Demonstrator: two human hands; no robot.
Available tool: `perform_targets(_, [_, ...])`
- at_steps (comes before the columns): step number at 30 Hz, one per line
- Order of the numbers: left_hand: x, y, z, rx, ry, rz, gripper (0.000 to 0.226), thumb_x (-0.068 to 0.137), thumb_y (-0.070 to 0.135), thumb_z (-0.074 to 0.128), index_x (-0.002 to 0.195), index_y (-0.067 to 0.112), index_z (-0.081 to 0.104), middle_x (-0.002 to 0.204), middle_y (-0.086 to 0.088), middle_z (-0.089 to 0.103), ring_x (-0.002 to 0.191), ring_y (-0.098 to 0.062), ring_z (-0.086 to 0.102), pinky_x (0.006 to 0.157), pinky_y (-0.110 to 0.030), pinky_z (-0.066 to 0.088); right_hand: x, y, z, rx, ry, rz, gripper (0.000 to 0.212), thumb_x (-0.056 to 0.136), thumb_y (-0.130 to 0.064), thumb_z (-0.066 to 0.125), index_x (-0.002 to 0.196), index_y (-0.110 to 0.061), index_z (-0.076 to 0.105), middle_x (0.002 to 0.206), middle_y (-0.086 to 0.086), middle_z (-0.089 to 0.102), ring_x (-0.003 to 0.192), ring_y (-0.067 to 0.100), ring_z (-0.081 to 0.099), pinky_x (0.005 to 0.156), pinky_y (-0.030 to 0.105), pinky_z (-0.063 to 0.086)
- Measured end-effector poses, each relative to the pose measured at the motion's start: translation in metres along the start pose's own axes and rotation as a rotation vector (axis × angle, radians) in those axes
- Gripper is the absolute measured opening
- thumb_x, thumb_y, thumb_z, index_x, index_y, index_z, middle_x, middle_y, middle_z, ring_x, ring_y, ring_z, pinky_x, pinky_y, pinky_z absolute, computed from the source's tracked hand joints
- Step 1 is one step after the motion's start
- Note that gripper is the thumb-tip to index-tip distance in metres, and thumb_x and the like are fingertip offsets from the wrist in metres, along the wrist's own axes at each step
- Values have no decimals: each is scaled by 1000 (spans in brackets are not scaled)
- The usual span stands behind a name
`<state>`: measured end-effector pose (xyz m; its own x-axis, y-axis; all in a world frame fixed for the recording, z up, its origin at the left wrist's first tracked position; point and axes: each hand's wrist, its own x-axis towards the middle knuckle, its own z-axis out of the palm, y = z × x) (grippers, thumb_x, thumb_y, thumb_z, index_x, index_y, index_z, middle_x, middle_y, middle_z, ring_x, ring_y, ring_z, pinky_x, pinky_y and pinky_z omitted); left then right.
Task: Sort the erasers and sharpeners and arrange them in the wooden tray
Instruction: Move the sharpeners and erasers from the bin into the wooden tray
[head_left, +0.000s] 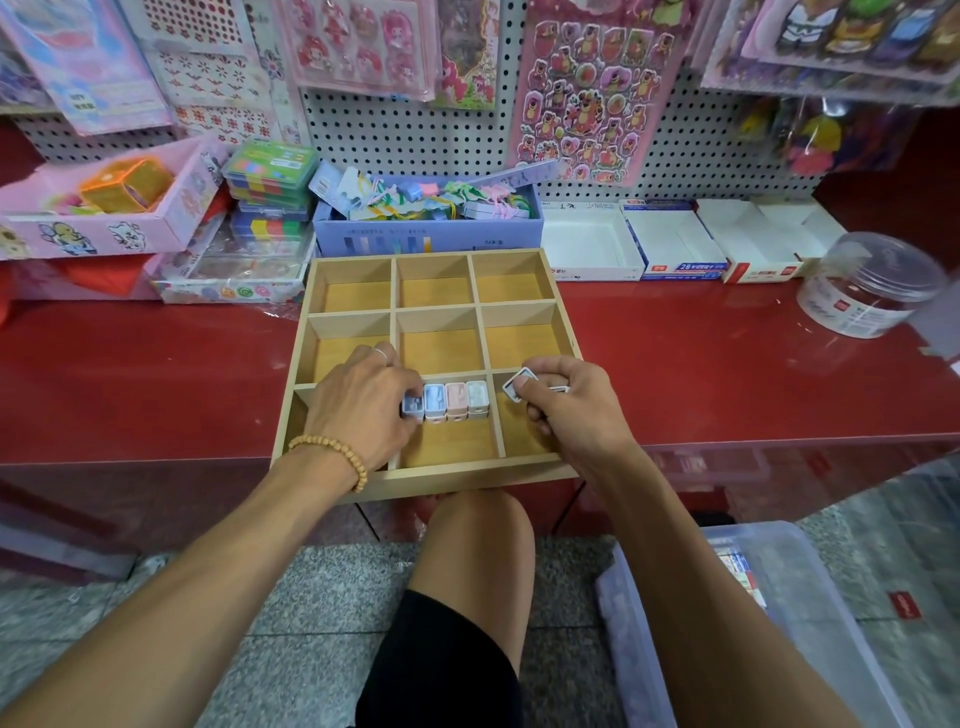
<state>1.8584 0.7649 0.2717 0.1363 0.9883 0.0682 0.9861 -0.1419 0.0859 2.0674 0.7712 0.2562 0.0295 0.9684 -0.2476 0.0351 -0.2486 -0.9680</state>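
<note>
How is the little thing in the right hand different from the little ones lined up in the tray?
The white sharpener in the right hand is lifted and tilted; the row of sharpeners stands upright in the wooden tray, in its near middle compartment. The held one is alone; the row has four side by side, touched by the left hand. It looks white; the row shows blue, pink and white. All are small and boxy.

A nine-compartment wooden tray (524, 306) sits at the red surface's (727, 364) front edge. Four small pastel sharpeners (451, 400) stand side by side in its near-middle compartment. Behind it a lilac cardboard box (426, 234); right of that, seemingly empty, three open white cartons (675, 239).
</note>
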Motion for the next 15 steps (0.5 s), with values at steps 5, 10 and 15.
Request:
perform_targets(5, [-2,2,2,58,37,29,29,85,35,69,114,28,68,108,4,57,106,-16,51,83,-30,46,-5,-4,0,-21,-47,3,8,93,-7,68,98,-2,65,47,-9,54,38,3,42,38,19,32])
perform_targets(10, [-4,7,-9,-106,63,30,37,78,45,73,110,28,64,104,7,56,104,-13,51,87,-30,46,-8,-8,-2,-12,-131,-5,4,90,-8,71,91,-4,70,50,-7,50,40,6,36,37,20,27])
perform_targets(15, [-8,35,-29,-565,-51,211,44,67,31,86,107,32,66,94,13,60,77,-6,60,81,-33,52,-13,-13,3,-8,-243,3,6,88,-10,74,84,-12,70,48,-3,45,39,9,31,37,21,23])
